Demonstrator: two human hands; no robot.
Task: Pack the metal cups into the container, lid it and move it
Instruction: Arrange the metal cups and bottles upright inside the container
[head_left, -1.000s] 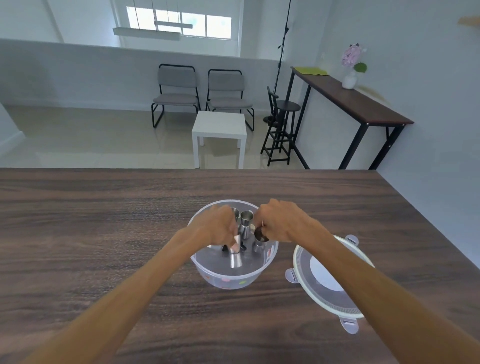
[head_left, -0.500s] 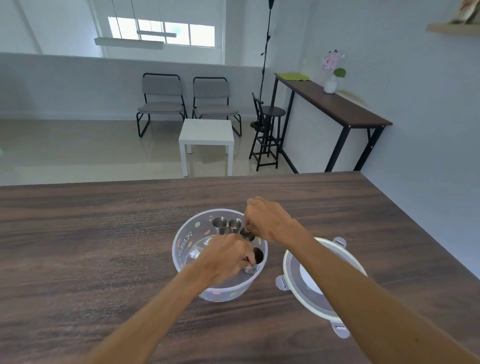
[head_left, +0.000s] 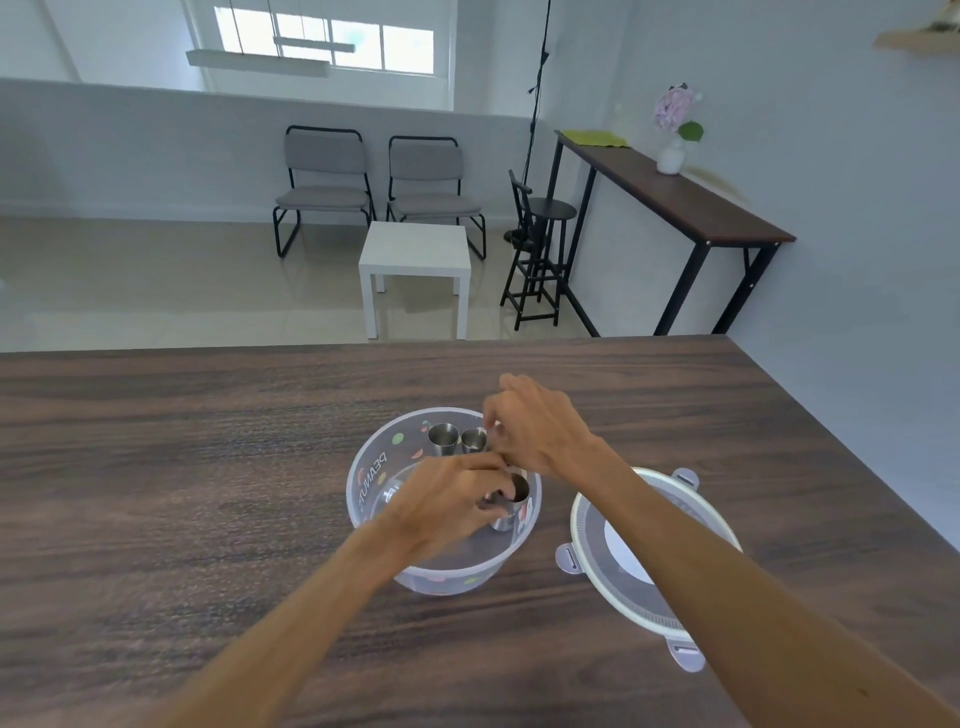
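Observation:
A round clear plastic container (head_left: 370, 486) with printed fruit shapes stands on the dark wood table. Two metal cups (head_left: 443, 438) stand upright side by side at its far wall. My left hand (head_left: 447, 501) reaches into the container and grips another metal cup (head_left: 511, 506) near the right wall. My right hand (head_left: 535, 423) hovers over the container's far right rim with its fingers curled; what they pinch is hidden. The round lid (head_left: 623, 553) with clip tabs lies flat on the table just right of the container, partly under my right forearm.
The table's (head_left: 182, 467) far edge runs across mid-frame and its right edge slopes down past the lid. Beyond it are a white side table (head_left: 415, 254), two grey chairs, a black stool and a tall console with a flower vase.
My left hand moved from the container's middle to its right side, holding a cup there. My right hand lifted back toward the far rim. The camera view shifted right.

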